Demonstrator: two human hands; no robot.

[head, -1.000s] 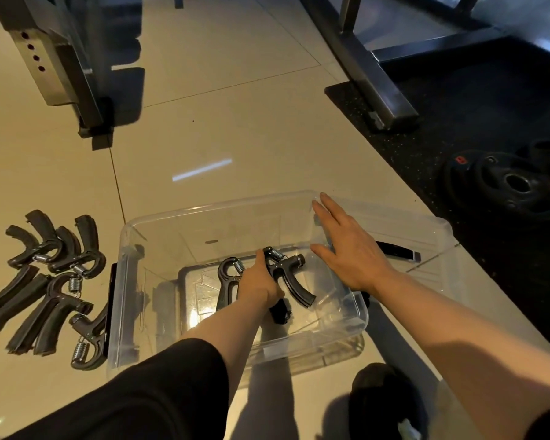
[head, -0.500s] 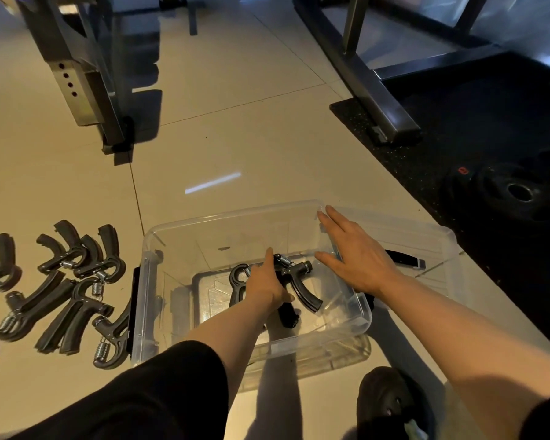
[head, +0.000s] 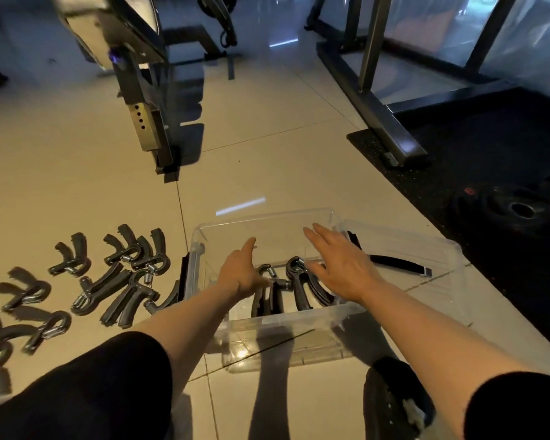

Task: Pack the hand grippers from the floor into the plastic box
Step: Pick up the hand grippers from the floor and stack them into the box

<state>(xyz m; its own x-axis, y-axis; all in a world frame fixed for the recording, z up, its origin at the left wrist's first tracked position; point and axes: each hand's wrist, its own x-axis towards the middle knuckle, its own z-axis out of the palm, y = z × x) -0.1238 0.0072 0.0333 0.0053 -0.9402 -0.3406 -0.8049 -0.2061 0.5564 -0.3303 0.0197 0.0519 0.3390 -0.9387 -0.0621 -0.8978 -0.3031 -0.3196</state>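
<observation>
A clear plastic box sits on the tiled floor in front of me. Two black hand grippers with steel springs lie side by side on its bottom. My left hand hovers over the box's left half, fingers apart and holding nothing, just left of the grippers. My right hand is spread flat above the box's right side, empty too. Several more hand grippers lie scattered on the floor left of the box.
The box's clear lid with black clips lies against its right side. Weight plates rest on a black rubber mat at the right. A metal machine post and a rack base stand beyond. A dark shoe is near the bottom.
My left hand has let go of the gripper in the box and lifted away to the left with fingers open. My right hand has lifted off the box rim. The view has tilted upward.
</observation>
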